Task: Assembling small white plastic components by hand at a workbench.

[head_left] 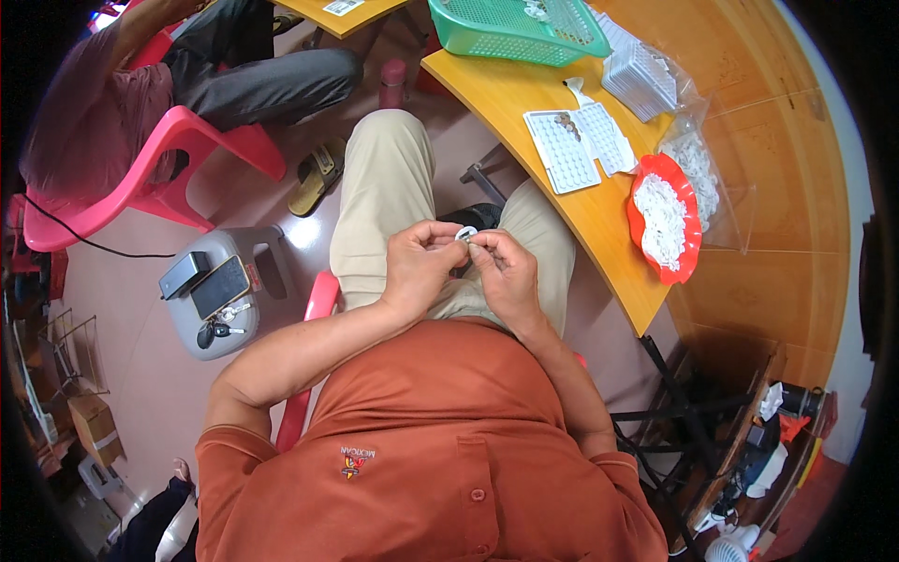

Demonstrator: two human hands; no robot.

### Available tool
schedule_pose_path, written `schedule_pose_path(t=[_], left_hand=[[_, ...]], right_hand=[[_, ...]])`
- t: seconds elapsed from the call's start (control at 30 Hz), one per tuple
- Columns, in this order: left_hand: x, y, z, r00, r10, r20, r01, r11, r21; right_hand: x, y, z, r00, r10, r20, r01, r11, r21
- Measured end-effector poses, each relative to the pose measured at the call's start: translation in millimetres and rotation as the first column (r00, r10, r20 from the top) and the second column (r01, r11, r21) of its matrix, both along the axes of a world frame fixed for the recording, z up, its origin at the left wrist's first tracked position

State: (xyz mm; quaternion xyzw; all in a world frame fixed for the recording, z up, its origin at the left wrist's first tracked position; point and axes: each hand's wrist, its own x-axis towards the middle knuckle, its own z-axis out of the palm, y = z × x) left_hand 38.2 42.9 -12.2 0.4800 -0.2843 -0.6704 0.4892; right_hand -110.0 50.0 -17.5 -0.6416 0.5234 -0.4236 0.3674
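Over my lap, my left hand (419, 266) and my right hand (504, 272) meet at the fingertips. Between them they pinch a small round white part (466, 232); something small and darker shows at its lower edge, too small to name. Both hands are closed on it, thumbs and forefingers nearly touching. To the right, on the yellow table (613, 253), stands a red scalloped dish (688, 220) heaped with small white pieces (663, 220). Beyond it lies a white tray (562, 155) with rows of round pockets and a few brownish bits at one corner.
A green basket (515, 42) and stacked white trays (641, 80) stand farther back on the table, beside a clear bag of white pieces (693, 169). At left, a grey stool (220, 328) bears a phone (221, 287) and keys (220, 330). Another person sits on a pink chair (154, 159).
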Motion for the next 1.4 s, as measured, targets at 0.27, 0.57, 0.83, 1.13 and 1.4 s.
schedule_pose_path(t=[0.27,0.57,0.83,1.13,1.4], left_hand=[[-2.2,2.4,-1.9,1.000,-0.010,0.002,0.010,0.999,-0.034],[-2.9,4.5,-5.6,0.998,-0.041,0.045,0.045,0.995,-0.089],[-5.3,5.4,-8.5,1.000,-0.021,0.010,0.023,0.988,-0.154],[-6.0,5.3,-8.5,0.998,-0.025,0.058,0.035,0.983,-0.178],[-8.0,6.2,-13.5,1.000,-0.002,0.007,0.003,0.989,-0.147]], right_hand=[[1.2,1.7,-2.9,0.972,-0.027,0.233,-0.009,0.988,0.151],[3.3,1.2,0.5,0.986,-0.042,0.161,0.023,0.993,0.114],[3.0,0.7,0.5,0.990,-0.037,0.133,0.027,0.997,0.079],[5.8,-1.0,1.5,0.971,-0.080,0.225,0.062,0.994,0.086],[-0.9,-6.9,4.6,0.975,-0.023,0.220,-0.015,0.985,0.169]])
